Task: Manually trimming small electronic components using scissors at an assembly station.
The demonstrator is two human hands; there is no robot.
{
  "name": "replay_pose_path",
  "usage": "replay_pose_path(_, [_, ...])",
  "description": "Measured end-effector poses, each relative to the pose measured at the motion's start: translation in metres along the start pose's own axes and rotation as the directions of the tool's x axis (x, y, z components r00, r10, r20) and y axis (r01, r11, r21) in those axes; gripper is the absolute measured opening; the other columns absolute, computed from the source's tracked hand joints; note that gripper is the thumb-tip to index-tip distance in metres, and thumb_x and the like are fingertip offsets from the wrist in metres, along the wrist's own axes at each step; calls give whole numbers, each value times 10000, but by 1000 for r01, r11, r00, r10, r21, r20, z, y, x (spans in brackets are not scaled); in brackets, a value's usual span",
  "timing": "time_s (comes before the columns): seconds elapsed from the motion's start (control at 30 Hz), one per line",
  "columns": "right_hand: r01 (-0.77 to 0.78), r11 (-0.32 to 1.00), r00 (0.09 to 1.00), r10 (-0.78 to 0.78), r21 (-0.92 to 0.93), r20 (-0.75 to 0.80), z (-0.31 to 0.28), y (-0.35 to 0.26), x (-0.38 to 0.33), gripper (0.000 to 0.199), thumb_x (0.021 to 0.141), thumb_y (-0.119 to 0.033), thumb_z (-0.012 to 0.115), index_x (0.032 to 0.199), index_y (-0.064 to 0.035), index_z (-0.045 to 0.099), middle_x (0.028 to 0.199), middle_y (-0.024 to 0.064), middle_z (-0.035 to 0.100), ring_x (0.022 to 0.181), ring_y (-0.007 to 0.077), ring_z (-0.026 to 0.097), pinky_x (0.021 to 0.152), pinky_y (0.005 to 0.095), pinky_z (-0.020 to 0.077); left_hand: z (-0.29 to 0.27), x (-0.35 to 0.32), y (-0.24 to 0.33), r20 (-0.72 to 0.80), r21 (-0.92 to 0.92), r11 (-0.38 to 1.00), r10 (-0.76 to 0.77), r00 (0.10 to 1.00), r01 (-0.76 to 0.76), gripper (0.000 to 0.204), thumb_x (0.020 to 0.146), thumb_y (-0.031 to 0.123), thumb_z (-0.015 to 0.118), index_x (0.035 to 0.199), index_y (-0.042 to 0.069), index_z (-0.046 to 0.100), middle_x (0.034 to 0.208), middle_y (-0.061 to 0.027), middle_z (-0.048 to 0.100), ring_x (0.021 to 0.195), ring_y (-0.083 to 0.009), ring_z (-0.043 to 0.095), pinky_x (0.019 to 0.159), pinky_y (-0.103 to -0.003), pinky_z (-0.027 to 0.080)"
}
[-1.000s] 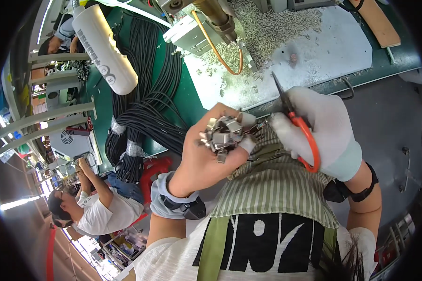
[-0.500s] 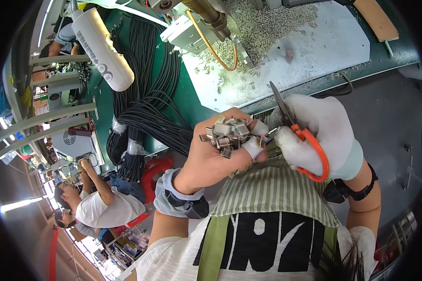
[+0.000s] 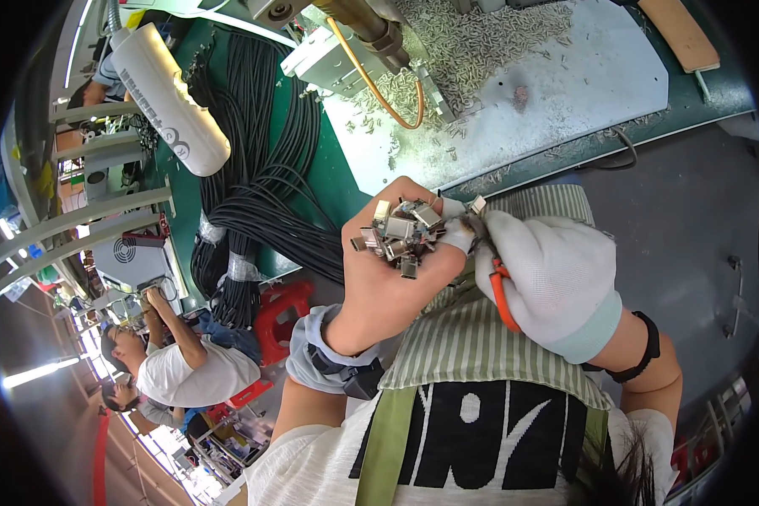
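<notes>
My left hand (image 3: 394,278) is raised palm up and cupped around a pile of several small shiny metal connector shells (image 3: 399,234). My right hand (image 3: 548,278), in a white glove, grips scissors with orange handles (image 3: 501,291); the blades are hidden between the two hands. The gloved fingertips pinch one small metal piece (image 3: 477,205) right beside the pile. Both hands are close together above my striped apron (image 3: 472,337).
A white work surface (image 3: 582,76) with scattered small metal parts lies ahead on a green bench (image 3: 691,101). A machine head with an orange cable (image 3: 371,67) stands over it. Bundles of black cables (image 3: 253,194) hang left. A white roll (image 3: 164,97) sits upper left. Another person (image 3: 185,363) works lower left.
The scissors blades, earlier pointing up past the pile, have swung down out of sight. My right hand has closed in on my left, now pinching a small metal piece.
</notes>
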State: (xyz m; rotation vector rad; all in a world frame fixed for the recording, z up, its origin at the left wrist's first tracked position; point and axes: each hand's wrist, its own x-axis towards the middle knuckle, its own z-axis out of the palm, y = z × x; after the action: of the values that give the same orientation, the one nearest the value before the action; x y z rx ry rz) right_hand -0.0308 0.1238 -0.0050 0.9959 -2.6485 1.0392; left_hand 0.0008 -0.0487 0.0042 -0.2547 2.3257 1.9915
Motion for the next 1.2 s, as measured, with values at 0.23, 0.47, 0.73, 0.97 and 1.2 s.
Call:
replay_pose_path(0.23, [-141, 906, 990, 120, 400, 75, -1, -3, -4, 117, 734, -67, 660, 808, -7, 592, 539, 79, 529, 456, 233, 564, 452, 311, 446, 3, -6, 2, -43, 178, 950, 270, 962, -258, 176, 751, -4, 656, 898, 13, 560, 811, -17, 606, 724, -50, 551, 661, -200, 441])
replay_pose_path(0.47, [-171, 883, 984, 127, 437, 128, 3, -1, -5, 112, 747, -106, 662, 789, -38, 583, 547, 89, 530, 460, 248, 559, 434, 319, 430, -12, 0, 2, 213, 295, 887, 303, 929, -356, 206, 741, -13, 666, 921, 7, 569, 797, -20, 617, 706, -49, 566, 653, -196, 454])
replay_pose_path(0.73, [-71, 975, 997, 64, 209, 40, 3, 5, -2, 81, 766, -76, 637, 809, -12, 613, 610, 97, 555, 487, 211, 543, 485, 306, 435, -9, -4, -6, 60, 357, 908, 213, 975, -220, 260, 692, 32, 744, 886, -4, 574, 752, -22, 607, 634, -42, 527, 584, -202, 442])
replay_pose_path(0.97, [-418, 683, 882, 149, 599, 446, -1, 14, -4, 105, 811, -111, 592, 790, -8, 601, 577, 90, 522, 481, 174, 529, 480, 298, 414, -15, 7, -9, 100, -121, 944, -295, 950, 305, 202, 762, 43, 694, 929, 5, 587, 743, -41, 592, 513, -56, 437, 465, -209, 353])
replay_pose_path(1.2, [-347, 786, 938, 282, 513, 202, 4, 44, 24, 193, 868, -175, 552, 757, -20, 582, 549, 27, 527, 430, 92, 497, 426, 233, 387, -51, 51, -31, 115, -494, 810, -298, 947, 315, 152, 810, 60, 646, 933, -2, 582, 677, 21, 502, 553, -75, 427, 477, -222, 327])
